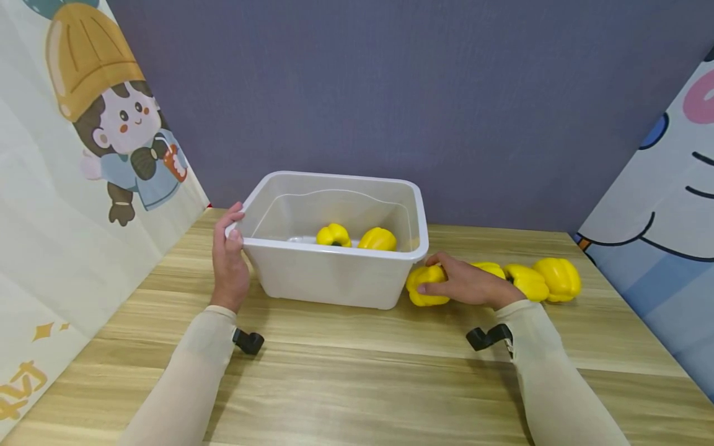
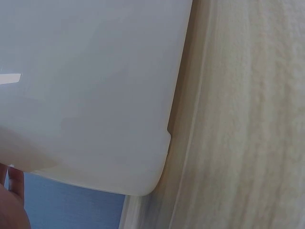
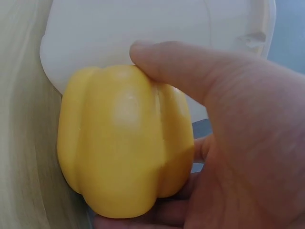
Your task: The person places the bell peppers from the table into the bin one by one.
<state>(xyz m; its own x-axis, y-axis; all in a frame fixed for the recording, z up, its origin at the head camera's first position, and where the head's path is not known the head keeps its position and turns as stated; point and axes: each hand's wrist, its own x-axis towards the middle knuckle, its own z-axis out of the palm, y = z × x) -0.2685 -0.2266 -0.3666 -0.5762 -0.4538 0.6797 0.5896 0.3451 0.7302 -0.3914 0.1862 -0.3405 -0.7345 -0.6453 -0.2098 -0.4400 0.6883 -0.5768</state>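
A pale grey plastic bin [image 1: 329, 275] stands on the wooden table, with two yellow bell peppers [image 1: 333, 235] inside. My left hand [image 1: 230, 263] grips its left rim, fingers over the edge; the left wrist view shows the bin's side wall [image 2: 95, 95] up close. Beside the bin's right end, my right hand [image 1: 465, 282] holds another yellow pepper [image 1: 426, 294] between thumb and fingers. In the right wrist view the thumb lies on top of that pepper [image 3: 119, 138] and the fingers curl beneath it. Whether it touches the table I cannot tell.
Several more yellow peppers [image 1: 558, 279] lie in a row on the table, right of my right hand and partly behind its wrist. A grey-blue wall panel [image 1: 390, 93] rises behind the bin. Printed cartoon sheets [image 1: 128, 124] flank the table on both sides.
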